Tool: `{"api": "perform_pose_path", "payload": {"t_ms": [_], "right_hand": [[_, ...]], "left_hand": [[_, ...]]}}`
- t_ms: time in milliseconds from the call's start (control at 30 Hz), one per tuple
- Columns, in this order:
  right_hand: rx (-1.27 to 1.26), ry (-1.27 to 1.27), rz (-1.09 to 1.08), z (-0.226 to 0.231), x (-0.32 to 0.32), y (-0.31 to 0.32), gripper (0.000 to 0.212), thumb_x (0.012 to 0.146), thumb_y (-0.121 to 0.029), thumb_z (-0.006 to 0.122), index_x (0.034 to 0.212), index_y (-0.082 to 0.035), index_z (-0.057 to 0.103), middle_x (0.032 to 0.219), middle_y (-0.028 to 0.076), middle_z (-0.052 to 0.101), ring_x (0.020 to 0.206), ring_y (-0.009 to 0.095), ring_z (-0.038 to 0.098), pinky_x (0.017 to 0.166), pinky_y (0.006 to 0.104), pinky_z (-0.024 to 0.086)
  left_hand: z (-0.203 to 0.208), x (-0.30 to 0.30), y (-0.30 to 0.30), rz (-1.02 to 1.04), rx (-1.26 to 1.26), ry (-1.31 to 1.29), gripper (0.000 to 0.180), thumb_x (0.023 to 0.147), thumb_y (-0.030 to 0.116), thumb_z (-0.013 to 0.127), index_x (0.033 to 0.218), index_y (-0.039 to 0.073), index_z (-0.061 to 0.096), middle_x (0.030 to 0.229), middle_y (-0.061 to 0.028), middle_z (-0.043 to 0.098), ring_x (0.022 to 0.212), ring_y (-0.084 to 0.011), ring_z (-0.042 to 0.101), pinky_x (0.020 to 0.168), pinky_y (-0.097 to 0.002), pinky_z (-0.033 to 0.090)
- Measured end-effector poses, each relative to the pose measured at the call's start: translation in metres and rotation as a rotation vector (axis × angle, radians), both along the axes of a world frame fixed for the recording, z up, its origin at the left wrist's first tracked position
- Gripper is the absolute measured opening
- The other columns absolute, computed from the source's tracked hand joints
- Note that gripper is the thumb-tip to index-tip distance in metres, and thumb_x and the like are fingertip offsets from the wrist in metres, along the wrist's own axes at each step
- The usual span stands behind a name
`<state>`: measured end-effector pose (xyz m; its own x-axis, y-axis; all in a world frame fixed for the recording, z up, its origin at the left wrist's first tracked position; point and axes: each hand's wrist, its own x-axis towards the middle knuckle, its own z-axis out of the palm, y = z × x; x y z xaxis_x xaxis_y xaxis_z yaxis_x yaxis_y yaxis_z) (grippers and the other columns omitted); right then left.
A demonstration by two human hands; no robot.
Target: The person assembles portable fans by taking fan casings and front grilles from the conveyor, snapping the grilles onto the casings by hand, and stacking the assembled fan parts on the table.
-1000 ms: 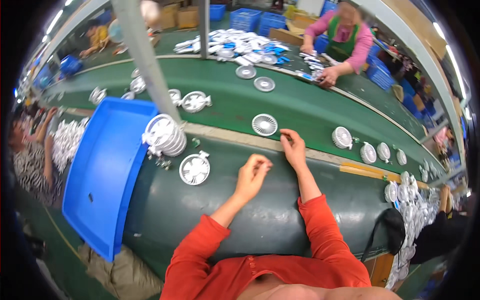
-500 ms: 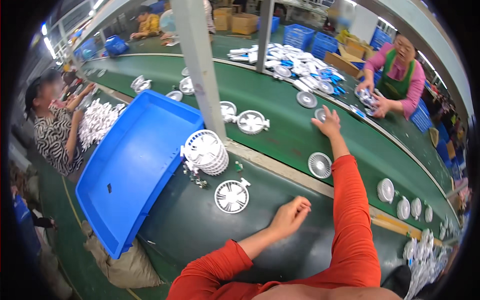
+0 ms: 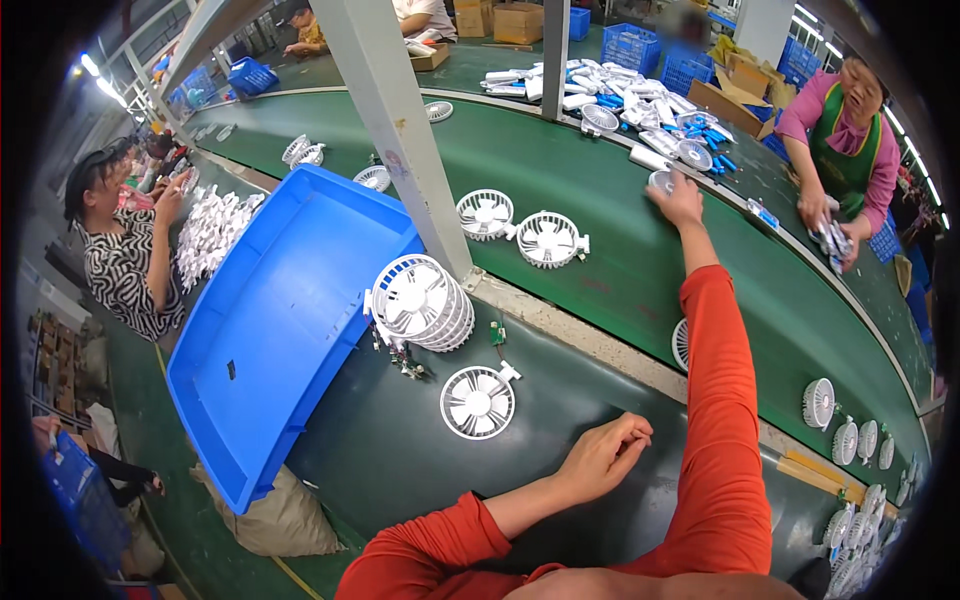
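Note:
My right hand (image 3: 681, 202) reaches across the green conveyor belt (image 3: 610, 265) to its far side. Its fingers are closed on the edge of a round white fan cover (image 3: 661, 181), which they partly hide. Over the near dark worktop (image 3: 400, 455), my left hand (image 3: 606, 456) is held with curled fingers, and nothing shows in it. To its left lies a white fan head (image 3: 478, 402) with visible blades. Behind that stands a stack of round white fan housings (image 3: 420, 300), with small wired circuit boards (image 3: 405, 364) at its foot.
A large blue tray (image 3: 290, 330) leans at the left. A grey post (image 3: 395, 130) rises between tray and belt. More fan heads (image 3: 548, 240) lie on the belt. White and blue handle parts (image 3: 640, 100) are piled across it. A co-worker (image 3: 845, 150) handles parts at far right.
My right hand has gone from open fingers above the belt to closing on a round fan cover. My left hand stays curled over the worktop. The co-worker's hands at far right have lowered.

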<state>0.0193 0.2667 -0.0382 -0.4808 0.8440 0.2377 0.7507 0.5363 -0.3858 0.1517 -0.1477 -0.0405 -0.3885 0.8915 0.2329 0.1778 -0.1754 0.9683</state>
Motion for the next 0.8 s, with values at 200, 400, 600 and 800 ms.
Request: {"api": "perform_pose_path", "payload": {"t_ms": [200, 400, 600, 800], "right_hand": [[0.127, -0.004, 0.05, -0.002, 0.024, -0.008, 0.067, 0.071, -0.049, 0.072, 0.129, -0.023, 0.051, 0.127, 0.016, 0.052, 0.116, 0.036, 0.048, 0.098, 0.0469, 0.04], [0.075, 0.141, 0.356, 0.018, 0.089, -0.043, 0.064, 0.072, -0.042, 0.074, 0.124, -0.012, 0.055, 0.114, 0.018, 0.06, 0.108, 0.034, 0.056, 0.095, 0.0411, 0.044], [0.014, 0.096, 0.451, 0.015, 0.207, -0.13, 0.06, 0.068, -0.025, 0.078, 0.12, -0.004, 0.057, 0.117, 0.019, 0.059, 0.111, 0.035, 0.053, 0.096, 0.0426, 0.041], [0.179, -0.055, 0.372, 0.022, 0.221, -0.18, 0.064, 0.068, -0.027, 0.078, 0.125, -0.013, 0.054, 0.126, 0.018, 0.052, 0.11, 0.038, 0.052, 0.091, 0.0454, 0.044]], "left_hand": [[0.003, 0.0, -0.001, -0.015, -0.003, -0.018, 0.014, 0.09, 0.004, 0.055, 0.104, 0.001, 0.052, 0.09, -0.0097, 0.064, 0.081, -0.0185, 0.066, 0.069, -0.0288, 0.053], [0.0, -0.002, -0.005, -0.011, 0.006, -0.056, 0.016, 0.09, 0.005, 0.054, 0.105, 0.0, 0.05, 0.09, -0.0097, 0.064, 0.081, -0.0183, 0.065, 0.07, -0.0295, 0.052], [-0.007, -0.001, -0.002, -0.022, 0.068, -0.013, 0.017, 0.091, 0.007, 0.052, 0.106, 0.0, 0.049, 0.091, -0.011, 0.064, 0.081, -0.0194, 0.065, 0.07, -0.0305, 0.052], [-0.004, 0.0, -0.002, -0.01, 0.078, -0.017, 0.017, 0.089, 0.008, 0.052, 0.105, 0.002, 0.049, 0.085, -0.0118, 0.064, 0.077, -0.0238, 0.065, 0.069, -0.0334, 0.052]]}}
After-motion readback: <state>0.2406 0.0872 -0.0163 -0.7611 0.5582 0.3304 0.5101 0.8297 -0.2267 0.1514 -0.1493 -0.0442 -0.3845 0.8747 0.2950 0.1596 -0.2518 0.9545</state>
